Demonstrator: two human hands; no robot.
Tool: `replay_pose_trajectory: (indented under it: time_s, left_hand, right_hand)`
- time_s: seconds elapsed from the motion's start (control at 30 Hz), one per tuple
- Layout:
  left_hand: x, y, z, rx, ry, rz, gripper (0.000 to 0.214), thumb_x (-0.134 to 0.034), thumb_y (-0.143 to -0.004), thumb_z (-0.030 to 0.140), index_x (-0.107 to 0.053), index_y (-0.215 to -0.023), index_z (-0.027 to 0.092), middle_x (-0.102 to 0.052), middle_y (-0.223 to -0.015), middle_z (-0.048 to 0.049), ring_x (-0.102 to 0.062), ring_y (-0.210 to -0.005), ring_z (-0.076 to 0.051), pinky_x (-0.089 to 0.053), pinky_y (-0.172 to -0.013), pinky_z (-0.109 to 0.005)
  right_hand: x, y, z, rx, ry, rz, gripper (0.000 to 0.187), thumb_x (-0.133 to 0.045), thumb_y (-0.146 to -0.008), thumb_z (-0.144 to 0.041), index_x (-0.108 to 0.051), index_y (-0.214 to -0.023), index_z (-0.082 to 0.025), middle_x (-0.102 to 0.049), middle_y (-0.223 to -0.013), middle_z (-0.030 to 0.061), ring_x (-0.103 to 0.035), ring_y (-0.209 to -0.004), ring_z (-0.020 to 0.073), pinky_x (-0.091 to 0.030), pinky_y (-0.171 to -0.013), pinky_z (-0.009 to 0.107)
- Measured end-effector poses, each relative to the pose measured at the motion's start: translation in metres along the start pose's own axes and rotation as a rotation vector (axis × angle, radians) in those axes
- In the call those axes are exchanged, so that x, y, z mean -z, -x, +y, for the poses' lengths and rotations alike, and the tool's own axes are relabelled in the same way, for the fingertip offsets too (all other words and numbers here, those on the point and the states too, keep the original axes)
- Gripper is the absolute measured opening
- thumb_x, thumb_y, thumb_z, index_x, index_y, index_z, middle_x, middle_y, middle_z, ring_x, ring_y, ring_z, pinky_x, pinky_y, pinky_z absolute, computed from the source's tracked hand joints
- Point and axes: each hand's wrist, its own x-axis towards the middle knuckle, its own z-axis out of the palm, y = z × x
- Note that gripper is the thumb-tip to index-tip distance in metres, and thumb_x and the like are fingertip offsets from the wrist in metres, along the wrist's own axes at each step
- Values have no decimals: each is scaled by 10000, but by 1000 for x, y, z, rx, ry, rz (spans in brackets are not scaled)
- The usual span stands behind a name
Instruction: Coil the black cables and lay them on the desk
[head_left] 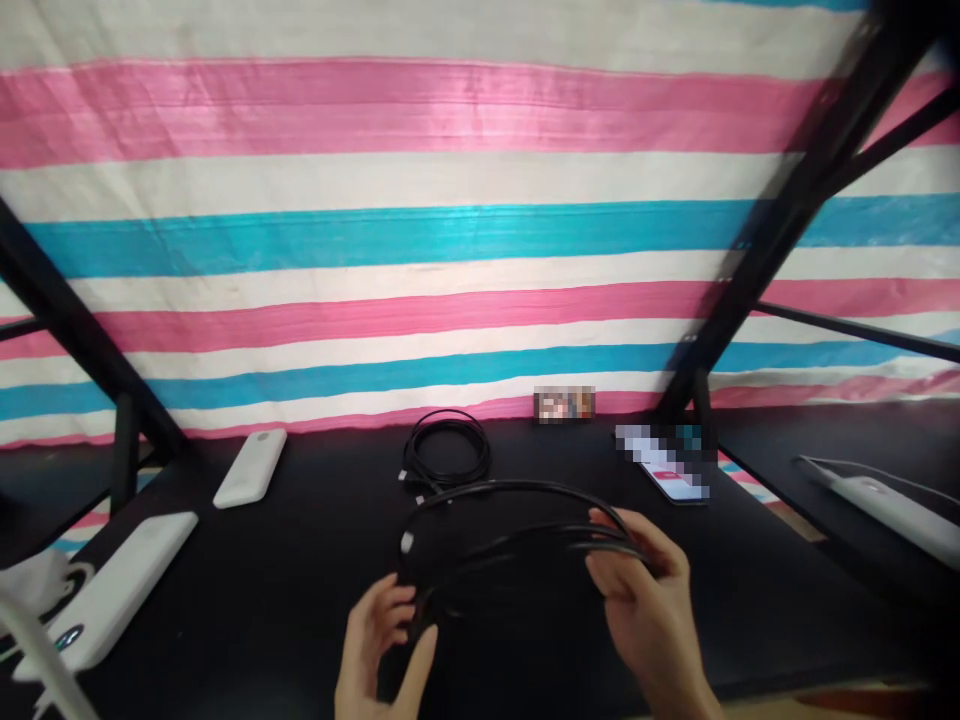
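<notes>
My right hand (637,590) grips a looped black cable (540,487) at its right side, thumb below and fingers over several strands. The loop is held above the black tabletop, and a pale connector shows at its left. By the loop's left side, my left hand (386,645) has its thumb and fingers apart. Blur hides whether any strand touches it. Just behind the loop, a second black cable (487,455) lies coiled on the table, with light-coloured plug ends at its front left.
White power banks (251,468) (124,590) lie at the left, near a white cable (37,650). A phone (679,480) and a small blurred-out item (564,405) lie toward the back. Another white device (900,510) is at far right. Black metal struts (780,240) flank a striped sheet (420,240).
</notes>
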Motion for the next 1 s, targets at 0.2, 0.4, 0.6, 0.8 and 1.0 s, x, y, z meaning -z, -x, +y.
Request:
replay_pose_trajectory:
  time_s: [0.2,0.4,0.6,0.8,1.0]
  left_hand:
    - [13,-7,2,-22,-43,-61,509,-624,-759,365,-460,-1217,214,-567,-1162,-111,-606,-966,-223,-511,-768,-313]
    - [19,-4,5,15,-55,-113,535,-477,-870,346,-309,-1374,285,-405,-1383,-91,-463,-1197,-235,-405,-970,-396]
    - [19,-3,8,170,-12,-292,413,-387,-902,399,-521,-1250,221,-507,-1310,-78,-424,-1240,-224,-269,-1079,-419]
    - [6,0,-12,230,80,-38,518,-374,-878,508,-447,-1301,217,-419,-1381,-90,-391,-1261,-239,-290,-1062,-410]
    - [-16,-6,-50,509,327,-198,992,-284,-685,814,-210,-1418,150,-544,-1205,-226,-615,-961,-291,-491,-766,-411]
  right_hand:
    - [9,-4,3,130,218,55,179,-757,-445,-136,-732,-610,-201,-686,-565,67,-586,-439,174,-416,-367,240]
    - [3,1,13,154,278,-34,136,-751,-484,-167,-715,-611,-203,-672,-543,40,-586,-435,167,-422,-378,242]
    - [-9,7,19,97,253,-95,110,-712,-540,-168,-692,-643,-201,-653,-567,21,-485,-370,92,-309,-333,199]
    - [-16,6,17,-15,102,-86,140,-667,-583,-132,-681,-704,-202,-433,-407,-79,-230,-309,16,-188,-326,164]
    - [-12,4,16,-64,-9,-111,55,-634,-651,-155,-654,-658,-206,-176,-414,-123,-110,-349,22,-167,-328,151]
